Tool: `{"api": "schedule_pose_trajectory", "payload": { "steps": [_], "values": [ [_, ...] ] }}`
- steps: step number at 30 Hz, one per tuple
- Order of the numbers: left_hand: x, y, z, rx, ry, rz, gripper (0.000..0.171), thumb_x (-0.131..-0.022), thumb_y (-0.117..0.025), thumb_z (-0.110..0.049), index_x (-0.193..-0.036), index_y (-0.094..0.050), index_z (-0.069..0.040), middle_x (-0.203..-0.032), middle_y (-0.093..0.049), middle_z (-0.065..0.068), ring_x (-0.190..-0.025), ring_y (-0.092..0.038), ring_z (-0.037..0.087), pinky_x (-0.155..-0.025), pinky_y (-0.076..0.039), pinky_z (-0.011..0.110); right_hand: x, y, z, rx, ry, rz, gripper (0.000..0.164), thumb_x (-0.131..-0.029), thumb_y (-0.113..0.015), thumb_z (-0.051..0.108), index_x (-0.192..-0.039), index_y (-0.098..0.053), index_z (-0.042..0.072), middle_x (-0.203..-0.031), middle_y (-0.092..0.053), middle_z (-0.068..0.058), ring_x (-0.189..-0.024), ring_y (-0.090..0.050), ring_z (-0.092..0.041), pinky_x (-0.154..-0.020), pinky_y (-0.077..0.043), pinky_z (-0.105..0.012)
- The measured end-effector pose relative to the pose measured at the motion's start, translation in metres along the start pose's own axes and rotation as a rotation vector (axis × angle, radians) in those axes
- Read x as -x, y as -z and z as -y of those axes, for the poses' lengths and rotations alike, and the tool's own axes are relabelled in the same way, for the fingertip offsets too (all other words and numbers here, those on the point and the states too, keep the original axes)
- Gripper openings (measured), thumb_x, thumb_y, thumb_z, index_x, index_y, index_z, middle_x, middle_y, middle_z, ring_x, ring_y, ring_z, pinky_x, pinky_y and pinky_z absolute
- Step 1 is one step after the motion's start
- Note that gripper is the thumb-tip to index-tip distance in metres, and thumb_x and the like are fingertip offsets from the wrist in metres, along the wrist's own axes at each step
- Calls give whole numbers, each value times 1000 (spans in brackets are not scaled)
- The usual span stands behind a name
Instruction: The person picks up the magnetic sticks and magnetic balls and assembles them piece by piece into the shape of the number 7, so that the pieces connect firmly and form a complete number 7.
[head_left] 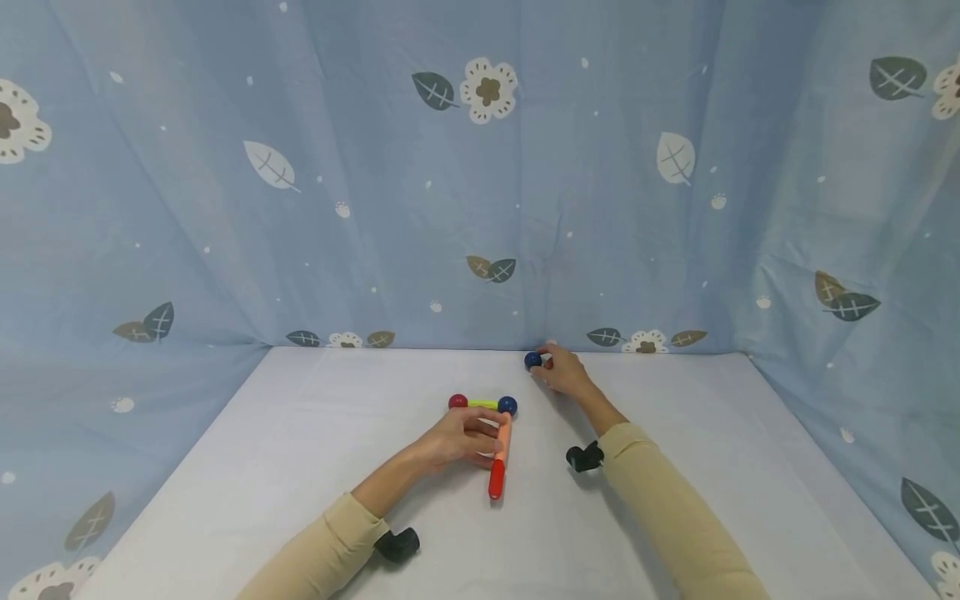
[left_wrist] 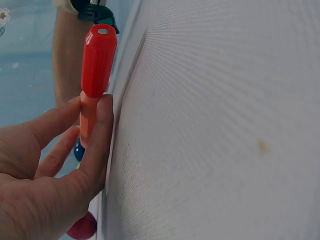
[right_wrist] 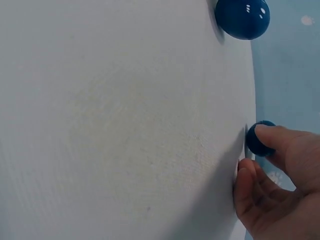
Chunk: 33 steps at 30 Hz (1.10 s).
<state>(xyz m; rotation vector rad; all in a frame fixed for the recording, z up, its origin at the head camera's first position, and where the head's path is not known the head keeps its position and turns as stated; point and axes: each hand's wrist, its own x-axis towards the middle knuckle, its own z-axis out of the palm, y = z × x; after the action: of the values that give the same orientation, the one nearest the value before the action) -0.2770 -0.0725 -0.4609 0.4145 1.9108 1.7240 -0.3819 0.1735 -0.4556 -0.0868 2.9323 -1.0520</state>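
Observation:
My left hand (head_left: 463, 435) pinches a toy building rod (head_left: 501, 458), red at its near end and orange beyond. In the left wrist view, a silvery spot marks the tip of the red part. The rod's far end lies right at a blue ball (head_left: 507, 405). A yellow rod (head_left: 482, 404) runs from that ball to a red ball (head_left: 457, 402), just beyond my left fingers. At the table's back edge, my right hand (head_left: 564, 372) holds a second blue ball (right_wrist: 258, 138) between thumb and fingers.
A white cloth (head_left: 247, 467) covers the table. Blue patterned curtain (head_left: 420, 208) hangs behind it and at both sides. Dark wrist-worn devices (head_left: 397, 545) show near both cuffs.

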Motion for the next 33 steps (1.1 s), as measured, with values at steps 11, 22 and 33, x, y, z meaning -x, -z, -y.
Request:
{"api": "schedule_pose_trajectory", "payload": {
  "steps": [11,22,33],
  "values": [
    [0,0,0,-1,-2,0,43,-87,-71,-4,-129,-60,-4,-116,-59,19,-93,-65,21,-77,-60,42,0,-2,0,19,6,-45,45,-92,-66,26,-133,-57,8,-107,-65,-15,-93,-60,-27,-73,-50,-37],
    [-1,0,1,-2,-1,2,43,-87,-72,-4,-129,-60,-4,-117,-59,20,-94,-65,22,-77,-60,42,1,-3,-2,42,18,-20,47,-95,-63,28,-136,-54,8,-113,-64,-16,-99,-60,-28,-84,-50,-42],
    [-2,1,2,-5,4,2,44,-87,-72,-4,-129,-60,-4,-116,-60,20,-91,-67,21,-77,-60,42,15,7,1,16,62,-3,48,-94,-64,27,-135,-54,4,-113,-66,-18,-95,-63,-27,-78,-54,-36]
  ]
}}
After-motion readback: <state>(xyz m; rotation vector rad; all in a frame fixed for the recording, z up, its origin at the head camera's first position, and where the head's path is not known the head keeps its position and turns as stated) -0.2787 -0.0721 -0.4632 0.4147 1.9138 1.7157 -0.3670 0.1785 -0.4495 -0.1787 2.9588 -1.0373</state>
